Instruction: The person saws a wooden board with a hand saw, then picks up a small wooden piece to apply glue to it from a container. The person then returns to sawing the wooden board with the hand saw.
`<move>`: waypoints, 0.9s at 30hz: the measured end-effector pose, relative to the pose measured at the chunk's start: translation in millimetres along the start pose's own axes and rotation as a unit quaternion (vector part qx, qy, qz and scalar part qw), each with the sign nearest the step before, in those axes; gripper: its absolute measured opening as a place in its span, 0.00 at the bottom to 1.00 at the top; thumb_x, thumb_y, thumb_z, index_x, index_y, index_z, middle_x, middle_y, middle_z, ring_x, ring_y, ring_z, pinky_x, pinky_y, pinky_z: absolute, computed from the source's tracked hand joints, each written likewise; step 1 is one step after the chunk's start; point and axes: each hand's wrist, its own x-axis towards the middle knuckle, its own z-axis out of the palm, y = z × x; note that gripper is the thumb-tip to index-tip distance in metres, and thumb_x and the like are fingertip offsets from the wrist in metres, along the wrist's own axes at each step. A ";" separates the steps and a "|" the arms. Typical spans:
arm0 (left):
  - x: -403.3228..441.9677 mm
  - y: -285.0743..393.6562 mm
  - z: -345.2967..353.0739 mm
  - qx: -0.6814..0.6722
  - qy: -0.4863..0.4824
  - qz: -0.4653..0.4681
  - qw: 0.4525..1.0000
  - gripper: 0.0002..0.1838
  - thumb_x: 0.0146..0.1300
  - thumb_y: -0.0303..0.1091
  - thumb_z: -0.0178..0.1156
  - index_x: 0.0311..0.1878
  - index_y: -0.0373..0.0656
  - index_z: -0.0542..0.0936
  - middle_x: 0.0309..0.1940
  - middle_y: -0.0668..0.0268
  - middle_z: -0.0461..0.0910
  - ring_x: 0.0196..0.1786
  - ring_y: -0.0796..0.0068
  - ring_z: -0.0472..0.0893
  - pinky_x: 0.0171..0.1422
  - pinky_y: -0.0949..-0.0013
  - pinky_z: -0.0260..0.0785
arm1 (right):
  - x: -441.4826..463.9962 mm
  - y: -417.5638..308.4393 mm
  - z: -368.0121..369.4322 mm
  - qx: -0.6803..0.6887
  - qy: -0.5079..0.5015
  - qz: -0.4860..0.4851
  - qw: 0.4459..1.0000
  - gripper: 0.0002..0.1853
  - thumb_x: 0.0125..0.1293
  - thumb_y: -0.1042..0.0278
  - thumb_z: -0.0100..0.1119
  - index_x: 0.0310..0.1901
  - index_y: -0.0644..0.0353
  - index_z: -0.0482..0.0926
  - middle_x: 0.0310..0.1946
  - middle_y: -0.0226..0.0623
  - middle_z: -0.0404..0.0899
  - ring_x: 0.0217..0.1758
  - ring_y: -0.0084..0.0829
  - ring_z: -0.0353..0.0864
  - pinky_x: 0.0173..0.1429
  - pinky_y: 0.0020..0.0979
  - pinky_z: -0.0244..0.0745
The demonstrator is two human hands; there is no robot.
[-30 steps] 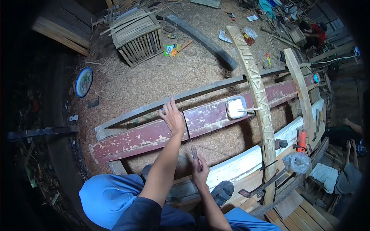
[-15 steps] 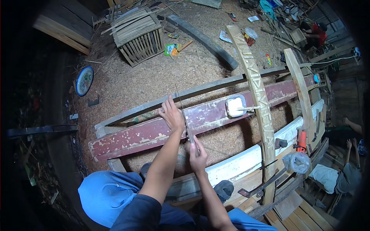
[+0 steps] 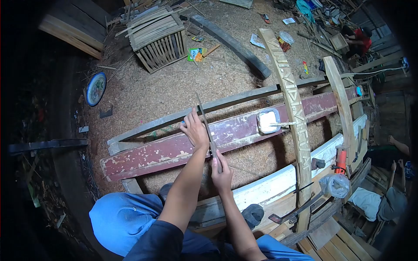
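A red-painted beam [image 3: 143, 157], its paint worn off in patches, lies on supports in front of the person. The left hand [image 3: 195, 132] is over this beam, its fingers slightly apart; how firmly the palm rests there cannot be told. The right hand [image 3: 222, 172], at the red-painted beam's near edge, has its fingers clamped round the handle of a long-bladed tool [image 3: 206, 123]. The blade slants across the red-painted beam just beside the left hand, its tip reaching past the far edge.

A white container [image 3: 268, 121] sits on the red-painted beam, near a carved board [image 3: 291, 93] that lies across it. Beyond the carved board, a second curved board [image 3: 339, 100] crosses nearer the red-painted beam's right end. A grey timber [image 3: 235, 101] runs along its far side, and a white-painted timber [image 3: 265, 190] along its near side. Well beyond the red-painted beam stands a slatted crate [image 3: 159, 47].
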 end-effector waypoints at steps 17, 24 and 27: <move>-0.5 8.4 -7.3 -0.026 0.034 -0.004 0.999 0.34 0.58 0.25 0.60 0.71 0.50 0.71 0.53 0.65 0.77 0.63 0.65 0.72 0.70 0.50 0.54 | -3.5 21.1 -3.3 0.083 -0.015 0.053 0.995 0.18 0.75 0.68 0.58 0.62 0.65 0.79 0.56 0.54 0.84 0.58 0.48 0.87 0.60 0.40 0.81; -2.2 7.7 -5.8 -0.008 0.024 -0.013 1.000 0.35 0.55 0.26 0.64 0.69 0.51 0.72 0.56 0.67 0.76 0.63 0.66 0.72 0.70 0.50 0.54 | -27.3 13.5 3.5 0.060 -0.001 0.057 0.997 0.19 0.76 0.69 0.55 0.65 0.65 0.76 0.56 0.55 0.84 0.60 0.49 0.86 0.60 0.40 0.80; -1.6 9.3 -7.4 0.002 0.010 -0.016 1.000 0.35 0.55 0.28 0.66 0.69 0.52 0.71 0.57 0.68 0.75 0.64 0.67 0.71 0.71 0.50 0.54 | -35.7 6.5 5.6 0.067 -0.003 0.069 0.995 0.18 0.78 0.72 0.52 0.63 0.71 0.75 0.60 0.56 0.81 0.64 0.44 0.83 0.65 0.38 0.77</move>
